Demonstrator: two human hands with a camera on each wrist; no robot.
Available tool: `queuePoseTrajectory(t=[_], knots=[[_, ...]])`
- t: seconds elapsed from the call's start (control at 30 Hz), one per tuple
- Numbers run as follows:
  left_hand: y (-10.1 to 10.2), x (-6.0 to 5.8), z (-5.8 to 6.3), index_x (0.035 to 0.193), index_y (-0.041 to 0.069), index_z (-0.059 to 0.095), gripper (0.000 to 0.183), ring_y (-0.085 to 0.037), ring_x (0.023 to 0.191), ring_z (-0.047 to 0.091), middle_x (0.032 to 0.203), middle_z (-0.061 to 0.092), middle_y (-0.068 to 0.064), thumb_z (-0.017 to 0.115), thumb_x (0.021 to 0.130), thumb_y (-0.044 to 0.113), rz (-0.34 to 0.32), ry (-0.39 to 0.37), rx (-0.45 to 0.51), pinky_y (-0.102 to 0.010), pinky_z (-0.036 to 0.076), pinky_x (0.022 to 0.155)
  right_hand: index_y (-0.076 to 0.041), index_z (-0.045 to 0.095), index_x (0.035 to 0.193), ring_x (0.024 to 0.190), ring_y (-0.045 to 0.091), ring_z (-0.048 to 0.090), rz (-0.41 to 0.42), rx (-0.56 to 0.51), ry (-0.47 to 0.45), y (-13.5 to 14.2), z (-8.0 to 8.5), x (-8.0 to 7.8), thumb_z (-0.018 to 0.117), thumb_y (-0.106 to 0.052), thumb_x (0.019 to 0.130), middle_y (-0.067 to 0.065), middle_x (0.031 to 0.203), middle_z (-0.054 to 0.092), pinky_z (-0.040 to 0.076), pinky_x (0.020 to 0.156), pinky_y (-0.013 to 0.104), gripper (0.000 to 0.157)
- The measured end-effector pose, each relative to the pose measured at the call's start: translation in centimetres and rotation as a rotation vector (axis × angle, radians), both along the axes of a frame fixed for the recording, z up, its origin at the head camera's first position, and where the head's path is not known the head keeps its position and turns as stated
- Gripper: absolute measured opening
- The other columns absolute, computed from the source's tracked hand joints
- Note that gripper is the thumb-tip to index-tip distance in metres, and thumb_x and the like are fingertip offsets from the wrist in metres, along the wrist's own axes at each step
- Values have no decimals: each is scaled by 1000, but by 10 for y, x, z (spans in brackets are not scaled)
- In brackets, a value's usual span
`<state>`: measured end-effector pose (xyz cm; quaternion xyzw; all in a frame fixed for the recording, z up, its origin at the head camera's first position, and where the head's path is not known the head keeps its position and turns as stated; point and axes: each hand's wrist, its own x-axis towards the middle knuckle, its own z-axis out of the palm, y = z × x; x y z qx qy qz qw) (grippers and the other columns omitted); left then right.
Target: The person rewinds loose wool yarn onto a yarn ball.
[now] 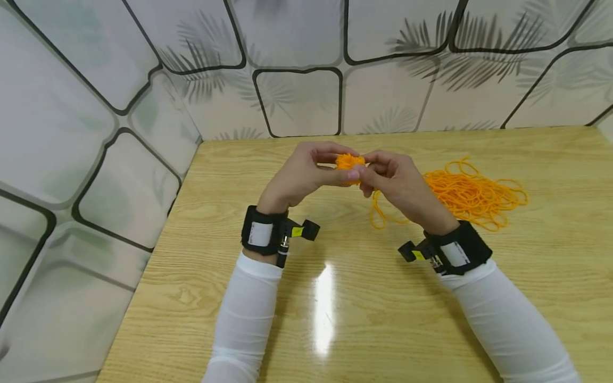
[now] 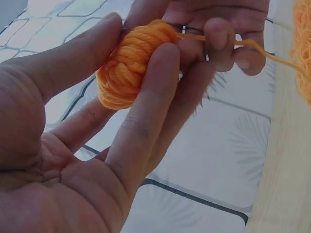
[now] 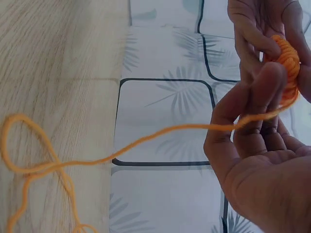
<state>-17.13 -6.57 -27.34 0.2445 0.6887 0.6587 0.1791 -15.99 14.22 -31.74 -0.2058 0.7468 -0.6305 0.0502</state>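
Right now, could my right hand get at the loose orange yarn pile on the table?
Probably yes: the yarn pile lies on the table close by the right hand, with nothing seen on top. That hand holds the yarn strand, so it may need to let go first.

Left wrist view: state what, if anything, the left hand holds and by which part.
The bare left hand holds a small, rounded bundle of wound orange yarn by its opposite sides, between thumb and fingers.
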Motion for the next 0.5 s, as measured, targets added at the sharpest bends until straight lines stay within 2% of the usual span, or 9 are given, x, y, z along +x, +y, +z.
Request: queuePoseTrajectory(t=[0.07, 0.17, 0.2, 0.27, 0.37, 0.43, 0.5], knots=[[-6, -4, -3, 110, 4, 63, 36, -31, 92, 61, 105, 62, -16, 73, 76, 13, 8, -11, 24, -40, 49, 82, -1, 59, 107, 63, 24, 50, -32, 5, 2, 2, 1, -1, 58, -31, 90, 14, 77, 55, 46, 63, 33, 35], [-20, -10, -5, 112, 3, 61, 37, -33, 94, 60, 106, 61, -19, 72, 78, 13, 31, -5, 68, -42, 49, 83, 1, 63, 99, 59, 22, 44, -66, 7, -2, 11, 3, -4, 60, -31, 88, 12, 80, 56, 43, 56, 32, 34], [-27, -11, -4, 113, 2, 60, 38, -33, 95, 60, 108, 60, -20, 71, 79, 13, 45, -6, 86, -42, 48, 84, 2, 64, 96, 57, 22, 41, -67, 1, -2, 15, 5, -5, 60, -30, 88, 11, 82, 56, 40, 54, 31, 33], [-41, -15, -2, 115, 1, 58, 38, -34, 97, 58, 111, 57, -22, 69, 80, 12, 90, -18, 142, -44, 47, 86, 5, 63, 93, 52, 20, 35, -69, -15, -7, 25, 8, -7, 60, -28, 88, 9, 74, 53, 35, 48, 31, 34], [-64, -19, 0, 117, 1, 57, 42, -33, 101, 56, 117, 53, -22, 70, 79, 13, 219, -60, 233, -43, 46, 88, 7, 60, 91, 48, 20, 23, -63, -65, -22, 42, 13, -8, 56, -27, 91, 8, 61, 38, 22, 45, 32, 34], [-76, -22, -1, 117, 0, 56, 45, -33, 101, 56, 119, 51, -22, 71, 78, 13, 312, -91, 321, -41, 46, 88, 10, 58, 91, 47, 18, 19, -65, -139, -38, 53, 18, -9, 55, -25, 92, 6, 58, 28, 16, 44, 32, 35], [-86, -24, -2, 118, 0, 55, 47, -31, 99, 57, 120, 50, -21, 72, 77, 15, 396, -109, 385, -37, 47, 86, 12, 56, 92, 48, 17, 18, -80, -219, -63, 63, 22, -8, 54, -22, 92, 6, 59, 29, 14, 45, 31, 34]])
